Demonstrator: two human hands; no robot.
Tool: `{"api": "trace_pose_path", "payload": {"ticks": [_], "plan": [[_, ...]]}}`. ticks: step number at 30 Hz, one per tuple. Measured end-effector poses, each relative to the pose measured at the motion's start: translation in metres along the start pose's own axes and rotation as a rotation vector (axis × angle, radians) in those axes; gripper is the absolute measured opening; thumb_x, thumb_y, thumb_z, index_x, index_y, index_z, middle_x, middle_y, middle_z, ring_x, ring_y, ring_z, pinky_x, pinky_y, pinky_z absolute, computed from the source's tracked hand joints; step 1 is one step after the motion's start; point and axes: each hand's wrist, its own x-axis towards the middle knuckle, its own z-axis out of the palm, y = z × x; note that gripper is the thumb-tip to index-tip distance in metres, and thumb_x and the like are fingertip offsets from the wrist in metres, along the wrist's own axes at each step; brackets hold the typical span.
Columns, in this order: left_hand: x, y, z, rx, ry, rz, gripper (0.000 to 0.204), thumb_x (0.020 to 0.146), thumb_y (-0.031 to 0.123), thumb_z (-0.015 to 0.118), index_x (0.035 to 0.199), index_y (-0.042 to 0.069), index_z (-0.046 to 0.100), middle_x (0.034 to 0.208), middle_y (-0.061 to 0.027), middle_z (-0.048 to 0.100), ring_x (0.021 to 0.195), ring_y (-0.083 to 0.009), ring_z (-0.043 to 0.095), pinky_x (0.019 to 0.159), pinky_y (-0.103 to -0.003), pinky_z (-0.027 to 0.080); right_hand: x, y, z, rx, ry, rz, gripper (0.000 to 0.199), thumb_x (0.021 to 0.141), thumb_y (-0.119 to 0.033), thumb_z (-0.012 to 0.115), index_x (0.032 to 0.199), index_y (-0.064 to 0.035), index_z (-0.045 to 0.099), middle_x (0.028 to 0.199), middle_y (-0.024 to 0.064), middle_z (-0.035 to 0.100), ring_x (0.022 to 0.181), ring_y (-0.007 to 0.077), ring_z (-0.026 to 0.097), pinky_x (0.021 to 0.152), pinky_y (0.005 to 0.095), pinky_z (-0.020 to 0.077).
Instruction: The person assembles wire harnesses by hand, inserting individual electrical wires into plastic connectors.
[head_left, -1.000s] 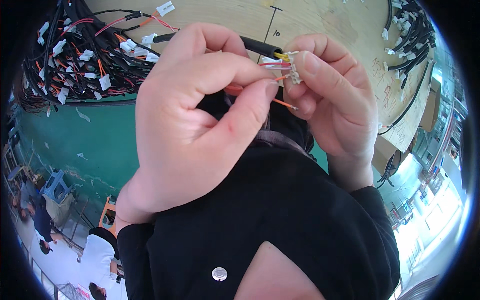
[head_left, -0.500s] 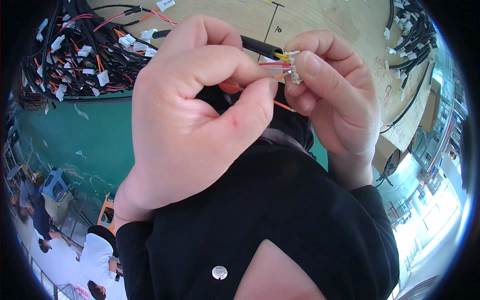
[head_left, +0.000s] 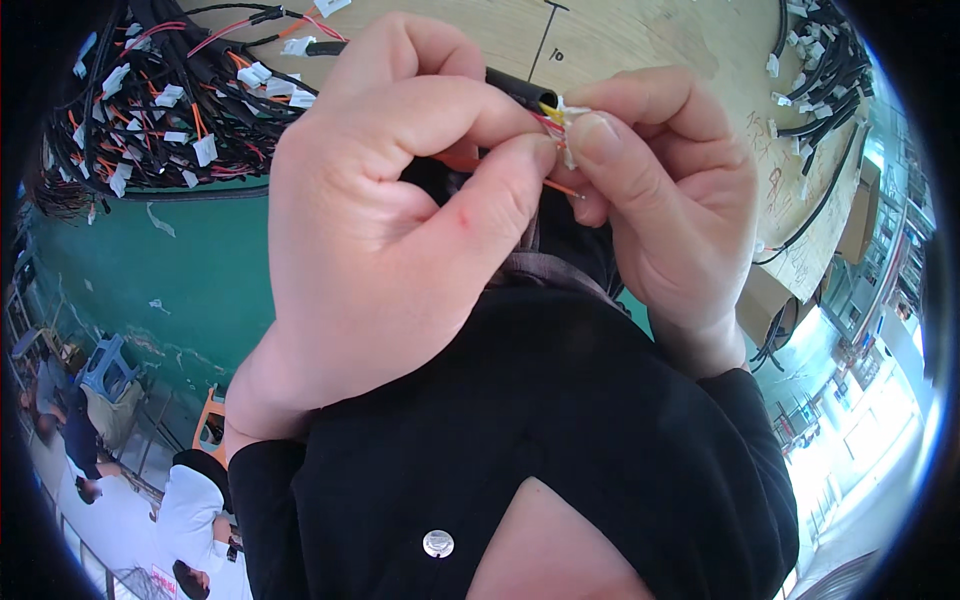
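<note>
The left fingers (head_left: 538, 156) pinch an orange wire (head_left: 562, 188) pointing right and near; the right fingers (head_left: 600, 142) pinch a connector (head_left: 569, 155) lying near-to-far.

Left hand (head_left: 385, 225) higher, right hand (head_left: 665, 180) and white connector (head_left: 569, 153) farther left.

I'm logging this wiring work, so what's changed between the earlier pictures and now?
The white connector, held in the right hand, has shifted left, closer to the left hand, which has moved slightly up the picture. The loose orange wire end has risen too. Nothing was visibly taken up or let go. The cable pile stayed as it was.
</note>
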Motion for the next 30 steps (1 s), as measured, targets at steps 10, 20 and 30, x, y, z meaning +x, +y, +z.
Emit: {"api": "trace_pose_path", "payload": {"ticks": [10, 20, 30], "plan": [[0.002, -0.003, -0.007, 0.161, -0.073, 0.195, 0.006, 0.070, -0.006, 0.056, 0.075, -0.002, 0.055, 0.080, -0.0039, 0.042, 0.074, -0.0113, 0.039, 0.065, -0.019, 0.031, -0.002, 0.000, 0.002, -0.046, 0.032, -0.056, 0.012, 0.080, -0.003, 0.053, 0.092, 0.0015, 0.052, 0.075, 0.0069, 0.058, 0.057, 0.0047, 0.049, 0.049, 0.0148, 0.0375], [0.003, -0.011, -0.004, 0.050, -0.016, 0.043, 0.004, 0.075, 0.000, 0.056, 0.079, -0.002, 0.056, 0.090, -0.0066, 0.046, 0.078, -0.0108, 0.045, 0.069, -0.019, 0.035, 0.006, -0.007, 0.005, 0.093, 0.104, 0.178, 0.013, 0.083, -0.009, 0.050, 0.091, 0.0017, 0.051, 0.068, 0.0046, 0.055, 0.052, 0.0054, 0.046, 0.046, 0.0155, 0.0352], [-0.003, -0.011, -0.009, 0.165, -0.033, 0.216, 0.015, 0.071, -0.001, 0.062, 0.085, -0.003, 0.058, 0.102, -0.0108, 0.043, 0.083, -0.0143, 0.049, 0.073, -0.023, 0.040, 0.015, -0.005, -0.002, 0.472, 0.039, 0.332, 0.016, 0.085, -0.013, 0.048, 0.091, 0.0009, 0.051, 0.065, 0.0045, 0.054, 0.049, 0.0053, 0.043, 0.044, 0.0161, 0.0340]]}}
